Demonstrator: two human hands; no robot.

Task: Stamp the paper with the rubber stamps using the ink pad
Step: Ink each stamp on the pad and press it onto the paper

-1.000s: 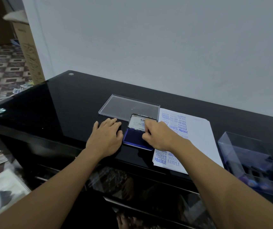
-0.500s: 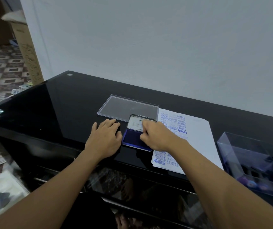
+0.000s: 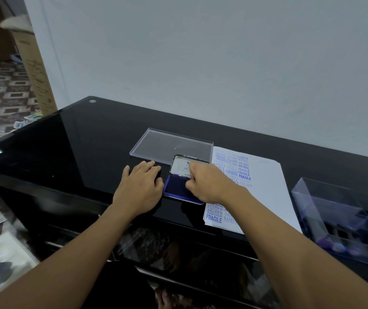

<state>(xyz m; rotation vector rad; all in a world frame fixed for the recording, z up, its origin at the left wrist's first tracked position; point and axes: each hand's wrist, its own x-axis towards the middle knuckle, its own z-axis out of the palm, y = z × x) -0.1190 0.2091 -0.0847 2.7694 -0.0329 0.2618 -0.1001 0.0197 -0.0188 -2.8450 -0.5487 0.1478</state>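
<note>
The ink pad (image 3: 175,187) lies open on the black table, its blue pad facing up and its metal lid (image 3: 179,167) tilted back. My right hand (image 3: 208,184) is down on the pad with the fingers curled tightly, as if pinching a small rubber stamp that the fingers hide. My left hand (image 3: 142,188) rests flat on the table, touching the pad's left edge. The white paper (image 3: 266,188) lies just right of the pad, with several blue prints such as FRAGILE and SAMPLE along its left side.
A clear plastic lid (image 3: 172,144) lies flat behind the ink pad. A clear box (image 3: 343,219) with several stamps stands at the table's right end. The glossy black table (image 3: 78,152) has its front edge near my forearms, and a wall rises behind it.
My right hand has stayed down on the ink pad, shifting only slightly. The left hand has not moved.
</note>
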